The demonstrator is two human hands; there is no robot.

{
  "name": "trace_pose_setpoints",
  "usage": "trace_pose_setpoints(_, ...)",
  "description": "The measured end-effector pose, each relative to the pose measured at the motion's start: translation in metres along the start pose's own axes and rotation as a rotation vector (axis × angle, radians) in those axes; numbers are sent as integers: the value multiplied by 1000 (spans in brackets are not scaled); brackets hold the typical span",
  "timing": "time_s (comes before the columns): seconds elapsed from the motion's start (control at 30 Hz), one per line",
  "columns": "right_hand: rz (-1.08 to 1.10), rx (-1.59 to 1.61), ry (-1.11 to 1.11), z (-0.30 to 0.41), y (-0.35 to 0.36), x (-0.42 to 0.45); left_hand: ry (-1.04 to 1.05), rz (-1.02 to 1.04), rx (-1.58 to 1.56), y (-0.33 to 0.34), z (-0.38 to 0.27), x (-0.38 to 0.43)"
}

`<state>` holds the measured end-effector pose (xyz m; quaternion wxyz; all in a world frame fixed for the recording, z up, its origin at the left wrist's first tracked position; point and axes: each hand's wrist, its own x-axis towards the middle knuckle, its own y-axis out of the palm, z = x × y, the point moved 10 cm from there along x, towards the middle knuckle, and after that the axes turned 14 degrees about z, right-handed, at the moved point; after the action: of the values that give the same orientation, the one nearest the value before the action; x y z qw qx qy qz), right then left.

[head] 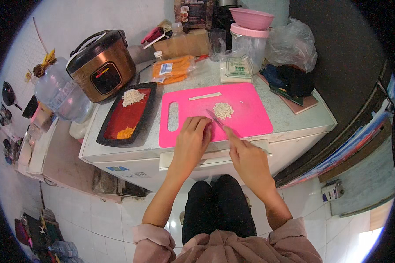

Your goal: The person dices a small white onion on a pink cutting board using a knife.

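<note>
A pink cutting board [247, 98] lies on a white chest-like cabinet. My right hand [250, 156] grips a small knife [214, 117], its blade angled over the board towards my left hand [194, 134]. My left hand rests at the board's near edge, its fingers curled by the blade; what is under them is mostly hidden. Just beyond the knife sits a heap of small white chopped pieces [223, 110]. A thin white strip [204, 96] lies near the board's far edge. On the left, a black-rimmed tray with a red base [120, 118] holds white bits [132, 97] and orange bits [125, 132].
A rice cooker [102, 65] and a large plastic water bottle [64, 88] stand at the left. Behind the board lie packaged orange sticks [172, 69] and a pack of white wrappers [237, 69]. A lidded container [249, 46] carries a pink bowl [251, 18]; dark cloth [293, 80] lies at right.
</note>
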<state>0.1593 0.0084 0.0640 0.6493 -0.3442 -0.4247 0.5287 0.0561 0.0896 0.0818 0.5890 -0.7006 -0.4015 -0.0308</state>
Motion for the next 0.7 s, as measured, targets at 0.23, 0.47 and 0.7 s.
trace_pose_setpoints(0.23, -37, 67, -90, -1, -13, -7, 6, -17, -22, 1, -2, 0)
trace_pose_setpoints(0.47, -127, -41, -121, 0, -19, -11, -6, -16, -6, -1, -1, -2)
trace_pose_setpoints(0.7, -271, -227, 226, -49, -51, -4, -14, -32, -11, -2, 0, -3)
